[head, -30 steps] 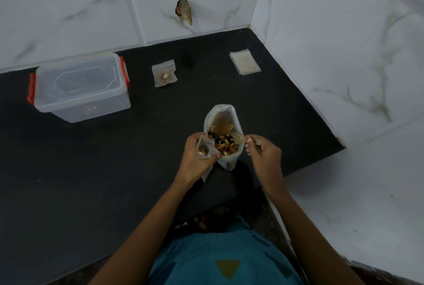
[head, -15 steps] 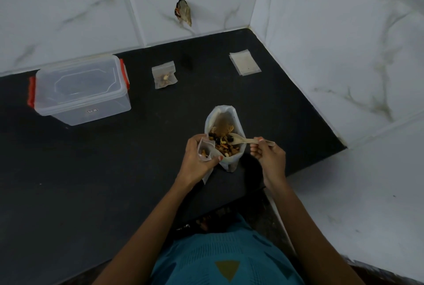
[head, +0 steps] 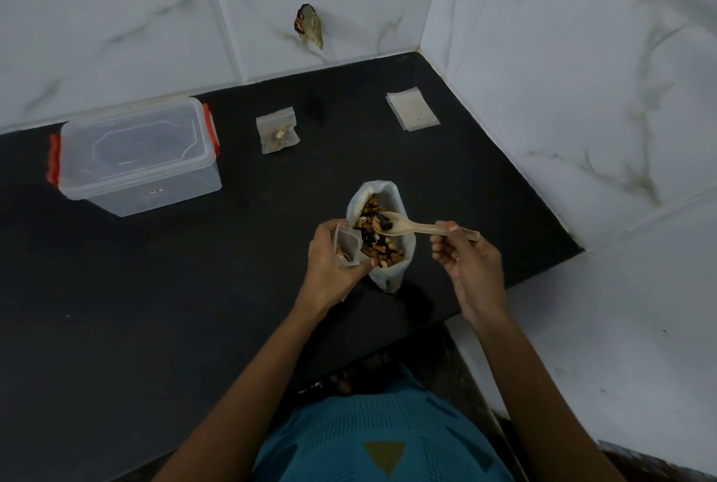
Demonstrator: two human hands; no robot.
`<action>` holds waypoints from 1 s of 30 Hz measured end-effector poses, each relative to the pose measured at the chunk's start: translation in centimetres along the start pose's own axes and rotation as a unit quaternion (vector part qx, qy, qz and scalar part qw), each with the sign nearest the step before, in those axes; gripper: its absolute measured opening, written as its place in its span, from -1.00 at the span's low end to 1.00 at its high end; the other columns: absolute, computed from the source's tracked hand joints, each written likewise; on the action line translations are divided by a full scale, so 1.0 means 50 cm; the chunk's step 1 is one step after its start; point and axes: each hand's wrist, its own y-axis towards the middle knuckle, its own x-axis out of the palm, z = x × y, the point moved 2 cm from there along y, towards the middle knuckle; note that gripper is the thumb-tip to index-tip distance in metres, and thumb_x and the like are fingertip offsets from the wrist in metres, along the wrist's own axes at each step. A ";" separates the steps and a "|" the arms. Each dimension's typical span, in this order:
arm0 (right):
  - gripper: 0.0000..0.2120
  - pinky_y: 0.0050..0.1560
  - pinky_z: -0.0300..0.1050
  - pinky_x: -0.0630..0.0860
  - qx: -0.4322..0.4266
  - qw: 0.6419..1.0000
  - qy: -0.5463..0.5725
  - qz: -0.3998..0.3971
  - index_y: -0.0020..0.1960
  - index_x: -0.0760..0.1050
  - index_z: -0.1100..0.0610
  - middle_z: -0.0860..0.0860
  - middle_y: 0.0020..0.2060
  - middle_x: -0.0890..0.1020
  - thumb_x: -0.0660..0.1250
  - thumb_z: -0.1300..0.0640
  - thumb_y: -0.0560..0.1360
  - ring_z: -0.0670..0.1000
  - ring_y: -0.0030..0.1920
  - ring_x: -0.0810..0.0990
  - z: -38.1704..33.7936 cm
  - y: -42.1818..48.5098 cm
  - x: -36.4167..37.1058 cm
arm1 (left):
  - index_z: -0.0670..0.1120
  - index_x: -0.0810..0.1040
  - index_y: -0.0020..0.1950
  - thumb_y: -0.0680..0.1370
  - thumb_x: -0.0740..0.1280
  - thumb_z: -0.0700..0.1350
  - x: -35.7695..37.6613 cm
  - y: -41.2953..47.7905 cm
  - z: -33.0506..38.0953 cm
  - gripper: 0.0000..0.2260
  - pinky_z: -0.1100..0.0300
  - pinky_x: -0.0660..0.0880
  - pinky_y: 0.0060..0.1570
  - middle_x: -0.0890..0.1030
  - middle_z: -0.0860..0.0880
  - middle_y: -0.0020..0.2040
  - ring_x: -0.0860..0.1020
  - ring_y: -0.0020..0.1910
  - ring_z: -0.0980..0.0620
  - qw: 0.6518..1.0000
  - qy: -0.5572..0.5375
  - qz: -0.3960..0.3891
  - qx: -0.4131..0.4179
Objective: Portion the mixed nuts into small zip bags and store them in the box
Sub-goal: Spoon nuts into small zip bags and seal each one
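Observation:
A big open bag of mixed nuts [head: 388, 272] stands on the black counter near its front edge. My left hand [head: 329, 268] grips a small zip bag [head: 346, 247] with a few nuts in it, held against the big bag's left side. My right hand [head: 463, 260] pinches the handle of a wooden spoon [head: 411, 226]; its bowl lies over the nuts with a dark piece on it. A filled small zip bag [head: 277, 130] lies further back. The clear box [head: 135, 159] with red clips and its lid on sits at the back left.
A stack of flat empty zip bags [head: 412, 113] lies near the back right corner. White marble-tiled walls bound the black counter [head: 155, 307] at the back and right. A small brownish object [head: 309, 24] hangs on the back wall.
My right hand has drawn back to the right along the spoon handle, and the spoon's bowl now lies higher over the nuts with a dark piece on it. My left hand stays put.

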 end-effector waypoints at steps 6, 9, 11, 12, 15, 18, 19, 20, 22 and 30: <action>-0.85 -0.22 -0.30 0.54 -0.130 0.979 -0.149 -0.052 -0.08 0.56 0.13 -0.01 -0.31 0.60 0.22 0.25 0.53 -0.16 -0.29 0.58 -0.034 -0.043 0.046 | -0.03 0.31 0.21 0.30 0.52 -0.18 0.007 0.010 0.018 -0.43 -0.04 0.48 0.17 0.40 -0.02 0.19 0.40 0.23 0.02 1.000 -0.009 0.001 0.000; -0.89 -0.18 -0.35 0.53 -0.229 0.935 -0.259 -0.077 -0.02 0.56 0.17 -0.08 -0.26 0.61 0.27 0.22 0.51 -0.21 -0.25 0.59 -0.027 -0.055 0.063 | -0.01 0.31 0.18 0.31 0.52 -0.16 0.008 0.011 0.026 -0.45 -0.04 0.49 0.14 0.40 -0.02 0.17 0.42 0.21 0.00 1.000 -0.017 0.007 0.012; -0.82 -0.14 -0.37 0.53 -0.318 0.885 -0.323 -0.105 0.04 0.55 0.21 -0.09 -0.16 0.60 0.28 0.16 0.49 -0.23 -0.15 0.59 -0.023 -0.063 0.071 | -0.02 0.31 0.16 0.31 0.53 -0.15 0.007 0.011 0.033 -0.46 0.05 0.51 0.10 0.41 -0.02 0.15 0.44 0.18 -0.01 1.000 -0.018 0.014 0.016; -0.78 -0.11 -0.34 0.53 -0.360 0.857 -0.346 -0.127 0.06 0.55 0.21 -0.09 -0.13 0.59 0.25 0.14 0.49 -0.21 -0.11 0.58 -0.020 -0.067 0.074 | -0.04 0.32 0.16 0.31 0.54 -0.13 0.007 0.010 0.036 -0.46 0.10 0.51 0.08 0.41 -0.01 0.14 0.44 0.17 -0.01 0.999 -0.020 0.017 0.018; -0.81 -0.03 -0.23 0.53 -0.438 0.793 -0.389 -0.168 0.09 0.49 0.13 0.00 -0.10 0.61 0.22 0.14 0.50 -0.12 -0.06 0.56 -0.011 -0.074 0.078 | -0.06 0.33 0.14 0.27 0.53 -0.03 0.004 0.002 0.047 -0.44 0.16 0.47 0.06 0.40 0.00 0.11 0.43 0.14 0.00 0.999 -0.034 0.020 0.033; -0.82 0.00 -0.17 0.52 -0.472 0.761 -0.409 -0.178 0.09 0.45 0.12 0.10 -0.09 0.63 0.22 0.16 0.50 -0.06 -0.03 0.56 -0.003 -0.075 0.076 | -0.04 0.30 0.12 0.28 0.53 -0.05 0.002 -0.002 0.052 -0.45 0.19 0.45 0.02 0.40 0.00 0.08 0.44 0.11 -0.02 0.998 -0.043 0.015 0.037; -0.82 0.02 -0.17 0.52 -0.479 0.754 -0.413 -0.178 0.09 0.44 0.11 0.11 -0.09 0.63 0.22 0.16 0.50 -0.06 -0.02 0.55 -0.001 -0.075 0.076 | -0.02 0.30 0.12 0.25 0.51 0.00 0.001 -0.003 0.053 -0.44 0.19 0.45 0.00 0.41 0.00 0.08 0.44 0.09 -0.01 0.998 -0.043 0.013 0.037; -0.82 0.03 -0.18 0.51 -0.482 0.752 -0.413 -0.180 0.10 0.43 0.10 0.12 -0.09 0.63 0.22 0.16 0.49 -0.06 -0.01 0.55 -0.001 -0.075 0.076 | -0.01 0.29 0.11 0.21 0.48 0.07 0.001 -0.005 0.054 -0.42 0.19 0.45 -0.01 0.41 0.01 0.07 0.44 0.08 0.01 0.998 -0.042 0.013 0.038; -0.81 0.03 -0.20 0.51 -0.480 0.758 -0.402 -0.183 0.10 0.42 0.09 0.11 -0.09 0.63 0.23 0.17 0.49 -0.06 -0.01 0.55 -0.002 -0.072 0.078 | 0.00 0.29 0.11 0.20 0.45 0.14 0.000 -0.006 0.053 -0.40 0.16 0.46 0.02 0.40 0.02 0.08 0.42 0.09 0.02 0.999 -0.032 0.013 0.039; -0.88 -0.17 -0.29 0.55 -0.259 0.937 -0.227 -0.067 0.02 0.53 0.17 -0.05 -0.26 0.61 0.25 0.23 0.52 -0.19 -0.25 0.59 -0.024 -0.049 0.059 | -0.01 0.28 0.11 0.33 0.51 -0.23 -0.004 0.003 0.037 -0.49 0.11 0.48 0.10 0.41 -0.02 0.11 0.42 0.15 0.01 0.999 -0.027 0.026 0.026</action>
